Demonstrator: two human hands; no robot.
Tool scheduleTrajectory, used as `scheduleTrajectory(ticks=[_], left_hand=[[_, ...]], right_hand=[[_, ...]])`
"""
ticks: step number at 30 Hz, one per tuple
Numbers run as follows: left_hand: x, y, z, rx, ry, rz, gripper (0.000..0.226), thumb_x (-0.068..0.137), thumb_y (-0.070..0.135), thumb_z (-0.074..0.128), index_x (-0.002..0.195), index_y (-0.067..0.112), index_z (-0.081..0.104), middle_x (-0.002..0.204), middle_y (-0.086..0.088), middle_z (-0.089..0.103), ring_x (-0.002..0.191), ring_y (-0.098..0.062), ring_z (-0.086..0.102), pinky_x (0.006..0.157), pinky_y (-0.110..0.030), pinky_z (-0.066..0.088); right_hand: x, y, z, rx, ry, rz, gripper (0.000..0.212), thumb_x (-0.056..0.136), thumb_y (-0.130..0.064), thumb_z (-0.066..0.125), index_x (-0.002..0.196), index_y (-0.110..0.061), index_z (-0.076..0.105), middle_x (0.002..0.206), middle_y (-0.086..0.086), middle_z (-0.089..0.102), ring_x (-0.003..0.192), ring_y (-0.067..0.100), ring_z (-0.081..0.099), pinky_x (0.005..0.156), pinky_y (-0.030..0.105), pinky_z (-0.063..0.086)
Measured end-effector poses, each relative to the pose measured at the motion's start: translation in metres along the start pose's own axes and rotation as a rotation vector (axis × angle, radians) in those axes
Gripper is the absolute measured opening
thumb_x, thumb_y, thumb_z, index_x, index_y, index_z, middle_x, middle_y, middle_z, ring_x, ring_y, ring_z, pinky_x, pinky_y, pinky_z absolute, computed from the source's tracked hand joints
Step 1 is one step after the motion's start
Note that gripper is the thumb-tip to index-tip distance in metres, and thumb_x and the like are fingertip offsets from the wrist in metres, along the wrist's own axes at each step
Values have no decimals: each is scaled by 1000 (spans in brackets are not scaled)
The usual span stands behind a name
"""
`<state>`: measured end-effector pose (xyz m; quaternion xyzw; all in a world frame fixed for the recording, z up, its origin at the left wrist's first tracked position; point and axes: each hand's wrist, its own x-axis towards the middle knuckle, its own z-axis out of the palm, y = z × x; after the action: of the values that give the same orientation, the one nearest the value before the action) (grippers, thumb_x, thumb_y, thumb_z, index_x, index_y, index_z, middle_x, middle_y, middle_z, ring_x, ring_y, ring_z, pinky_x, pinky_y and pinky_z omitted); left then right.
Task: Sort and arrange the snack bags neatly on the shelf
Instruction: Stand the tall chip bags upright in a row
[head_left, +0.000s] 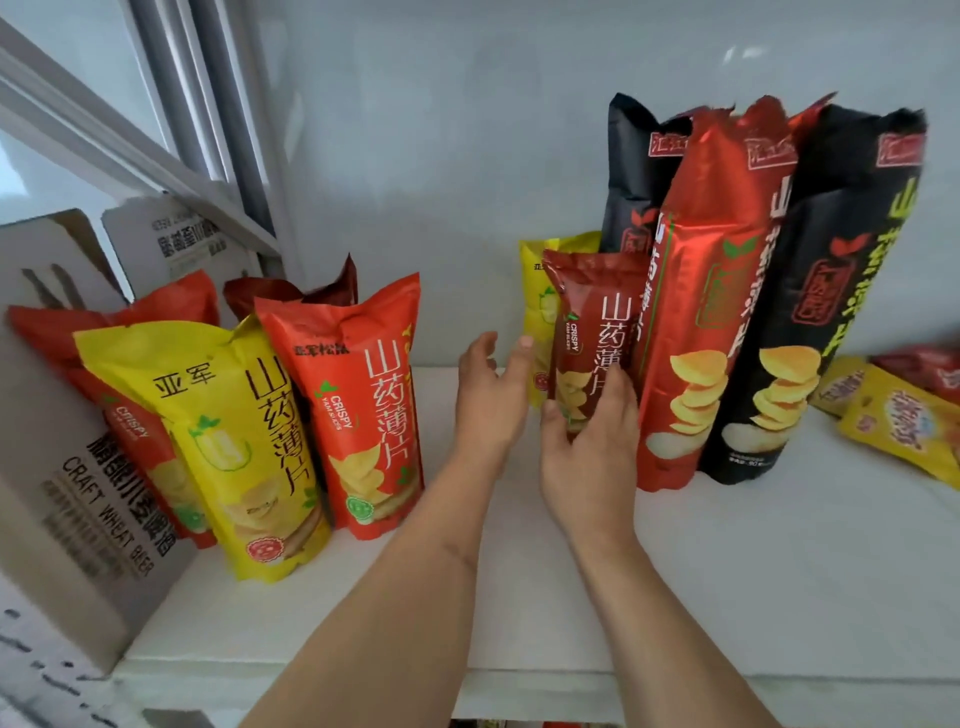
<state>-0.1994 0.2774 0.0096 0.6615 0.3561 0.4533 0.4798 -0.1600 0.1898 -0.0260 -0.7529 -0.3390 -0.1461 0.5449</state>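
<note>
At mid-shelf (519, 597), the right hand (587, 441) grips the lower part of a dark red bag (597, 317), thumb on its left edge, fingers over the front. The bag stands upright, long axis vertical, top seal up, print facing near. The left hand (488, 395) hovers just left, fingers loosely spread, holding nothing. A yellow bag (540, 291) stands behind; tall red (701, 312) and black bags (831, 312) stand right.

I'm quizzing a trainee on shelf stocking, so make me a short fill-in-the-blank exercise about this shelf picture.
1. The right hand grips a small dark red foil bag by its ____ half.
2. The left hand is ____, holding nothing.
3. The tall bright red bag stands between two tall ____ bags.

Missing words: lower; open; black
</note>
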Motion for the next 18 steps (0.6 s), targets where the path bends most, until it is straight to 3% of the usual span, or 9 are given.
scheduleTrajectory(ticks=[4,7,10,13,16,18], left_hand=[[25,-13,16,-123,-81,-55,68,98,53,54,155,22,33,160,-4,35,146,-19,36,117,-37,34],[37,-19,26,-220,-121,-82,76,92,62,56,155,28,31,161,-5,35,145,-20,39,117,-45,38],[48,-22,34,-296,-154,-105,73,96,58,55,157,26,29,162,-5,34,145,-19,38,115,-39,38],[58,-22,41,-314,-200,-124,72,98,53,53,158,24,27,161,-3,35,143,-17,40,100,-25,39],[67,-22,46,-361,-231,-150,76,96,54,56,159,22,26,159,-3,38,138,-18,47,104,-31,44],[69,-22,47,-357,-247,-155,76,90,62,60,153,25,39,150,-2,52,129,-18,57,107,-40,48]], right_hand=[[4,4,10,-77,42,19,73,90,-25,64,150,-3,28,150,21,37,139,35,33,115,45,30],[10,6,15,-119,77,31,72,91,-27,63,149,-3,28,148,21,39,138,36,35,114,44,31],[14,7,18,-163,118,57,72,91,-33,62,148,-2,29,145,21,43,134,36,40,110,45,35],[16,7,21,-189,149,78,74,91,-36,63,148,-2,30,140,21,47,129,37,44,107,47,39],[18,9,22,-177,140,122,77,91,-39,63,150,-4,28,136,21,46,128,37,44,106,48,40],[18,10,22,-145,109,143,81,90,-42,63,152,-6,24,137,19,43,130,36,41,107,46,39]])
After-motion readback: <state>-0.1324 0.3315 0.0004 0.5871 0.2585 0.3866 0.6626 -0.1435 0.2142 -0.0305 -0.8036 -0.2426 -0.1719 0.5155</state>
